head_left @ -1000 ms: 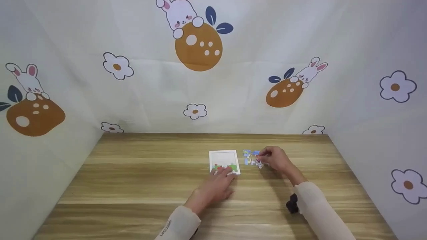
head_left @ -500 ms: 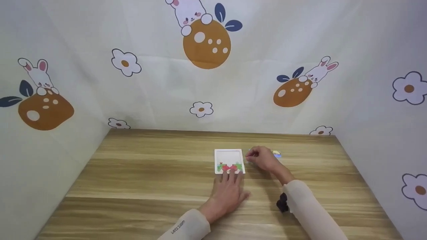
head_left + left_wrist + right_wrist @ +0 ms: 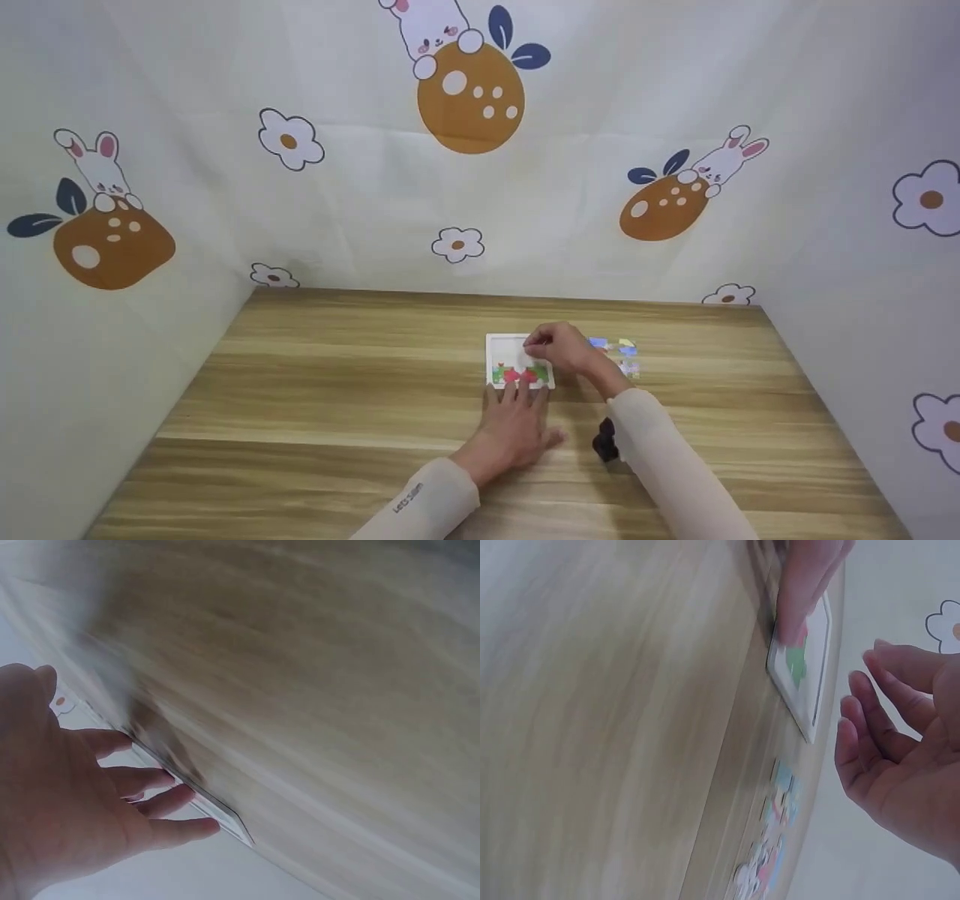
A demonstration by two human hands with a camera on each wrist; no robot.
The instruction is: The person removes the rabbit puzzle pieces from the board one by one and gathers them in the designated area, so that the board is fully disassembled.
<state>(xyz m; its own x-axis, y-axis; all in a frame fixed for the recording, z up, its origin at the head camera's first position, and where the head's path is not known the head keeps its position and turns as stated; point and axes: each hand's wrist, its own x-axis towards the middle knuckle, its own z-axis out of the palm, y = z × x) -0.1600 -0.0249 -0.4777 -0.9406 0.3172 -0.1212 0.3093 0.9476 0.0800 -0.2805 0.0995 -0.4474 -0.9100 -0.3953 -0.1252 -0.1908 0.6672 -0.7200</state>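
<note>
A white puzzle frame [image 3: 490,360] lies flat on the table, with red and green pieces [image 3: 537,373] fitted along its near side. My left hand [image 3: 514,431] rests its spread, straight fingers on the near edge of that frame; the left wrist view shows the fingertips [image 3: 202,826] touching the rim. Over the frame's right half hovers my right hand [image 3: 562,349], thumb and forefinger brought together. It seems to pinch a small puzzle piece, hidden at the fingertips [image 3: 876,652]. Loose puzzle pieces [image 3: 628,367], blue, yellow and white, lie right of the frame, partly behind the right hand.
The wood-grain table [image 3: 315,390] is enclosed by pale cloth walls [image 3: 360,187] printed with rabbits, oranges and flowers. A black device [image 3: 604,441] sits at the right wrist, under the sleeve cuff.
My right hand has moved left from the loose pieces to above the frame, uncovering some of them. My left fingers have straightened and drawn back to the frame's near edge.
</note>
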